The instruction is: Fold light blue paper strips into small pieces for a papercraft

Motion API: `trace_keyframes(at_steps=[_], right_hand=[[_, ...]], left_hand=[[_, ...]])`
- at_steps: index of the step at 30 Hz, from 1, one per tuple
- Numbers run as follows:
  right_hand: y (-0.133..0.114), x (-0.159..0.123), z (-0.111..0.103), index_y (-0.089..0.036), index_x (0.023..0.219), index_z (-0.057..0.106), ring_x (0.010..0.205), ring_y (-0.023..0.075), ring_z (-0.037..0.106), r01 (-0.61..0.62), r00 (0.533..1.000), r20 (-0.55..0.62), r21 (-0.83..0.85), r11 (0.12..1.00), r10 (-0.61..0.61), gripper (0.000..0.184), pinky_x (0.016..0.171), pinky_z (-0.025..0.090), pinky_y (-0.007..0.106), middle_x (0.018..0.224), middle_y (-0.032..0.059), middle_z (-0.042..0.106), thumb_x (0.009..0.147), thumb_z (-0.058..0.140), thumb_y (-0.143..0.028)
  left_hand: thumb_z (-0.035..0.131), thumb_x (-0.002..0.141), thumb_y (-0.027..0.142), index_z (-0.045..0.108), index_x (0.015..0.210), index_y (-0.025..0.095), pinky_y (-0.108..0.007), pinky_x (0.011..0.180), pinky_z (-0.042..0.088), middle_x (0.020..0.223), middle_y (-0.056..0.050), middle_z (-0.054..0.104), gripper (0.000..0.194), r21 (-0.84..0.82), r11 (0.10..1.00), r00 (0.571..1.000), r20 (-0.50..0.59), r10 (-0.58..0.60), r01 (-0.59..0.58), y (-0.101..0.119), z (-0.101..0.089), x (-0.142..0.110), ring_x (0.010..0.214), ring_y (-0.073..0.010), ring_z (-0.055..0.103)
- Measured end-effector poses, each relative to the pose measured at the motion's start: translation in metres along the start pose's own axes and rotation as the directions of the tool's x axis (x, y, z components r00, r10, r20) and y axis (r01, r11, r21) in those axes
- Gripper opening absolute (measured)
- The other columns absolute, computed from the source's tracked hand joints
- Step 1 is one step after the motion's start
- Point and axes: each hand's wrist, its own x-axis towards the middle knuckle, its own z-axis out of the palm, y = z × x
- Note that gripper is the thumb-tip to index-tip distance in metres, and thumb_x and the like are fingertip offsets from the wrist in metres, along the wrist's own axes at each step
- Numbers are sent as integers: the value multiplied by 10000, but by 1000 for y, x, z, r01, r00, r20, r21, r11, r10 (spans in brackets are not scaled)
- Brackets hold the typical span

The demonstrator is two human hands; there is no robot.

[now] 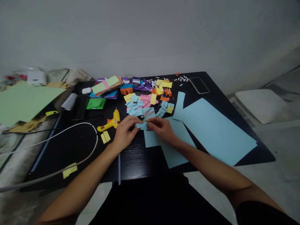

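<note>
The left hand (125,130) and the right hand (162,128) pinch a little blue paper (142,126) between them, just on the near side of the scissors (148,112). A yellow glue gun (115,120) lies left of the scissors, and big blue sheets (215,134) lie to their right.

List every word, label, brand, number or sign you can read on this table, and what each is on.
None can be read.
Yellow plastic glue gun: any marking is too small to read.
Dark-screened rectangular phone at the right: no legible text.
White boxy device at the far left: too blurred to read.
Small light-blue paper piece between left hand and right hand: no lettering visible.
</note>
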Motion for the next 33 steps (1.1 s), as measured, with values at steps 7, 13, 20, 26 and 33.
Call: trace_keyframes(at_steps=[7, 13, 20, 26, 33], right_hand=[[-1, 1, -2, -204, 951, 794, 779, 186, 758, -37, 999, -19, -44, 998, 36, 337, 815, 662, 393, 878, 48, 791, 753, 867, -468], [-4, 3, -4, -185, 855, 772, 713, 160, 734, -90, 995, 43, -65, 994, 93, 316, 762, 647, 341, 788, 25, 754, 758, 859, -473], [-4, 2, -3, -179, 815, 715, 650, 143, 693, -17, 999, 26, -185, 983, 22, 338, 662, 624, 294, 757, 9, 717, 772, 826, -496], [-2, -1, 0, -186, 849, 732, 692, 154, 708, 3, 1000, 26, -188, 982, 2, 304, 660, 637, 301, 807, 19, 722, 807, 795, -481], [1, -2, 2, -197, 947, 781, 814, 190, 760, -16, 999, 47, -84, 996, 20, 287, 776, 679, 364, 899, 41, 775, 792, 820, -436]], left_hand=[[660, 943, 156, 777, 1041, 263, -406, 866, 520, 982, -50, 710, 186, 252, 959, 990, -22, 136, -126, -3, -1, -4, 954, -229, 647], [644, 954, 153, 766, 1071, 254, -389, 831, 490, 969, -52, 731, 196, 244, 954, 985, 24, 172, -173, -4, 0, -4, 943, -228, 649], [641, 960, 215, 762, 1036, 236, -393, 834, 482, 950, -54, 748, 145, 188, 971, 989, 52, 141, -148, 0, 2, -3, 901, -220, 668], [623, 945, 190, 758, 1044, 245, -393, 828, 483, 937, -47, 723, 176, 187, 969, 987, 44, 154, -159, 4, 2, -1, 899, -220, 655], [607, 976, 198, 714, 1042, 221, -411, 921, 504, 1033, -71, 723, 128, 162, 980, 992, 48, 113, -120, 6, 1, 1, 1010, -234, 653]])
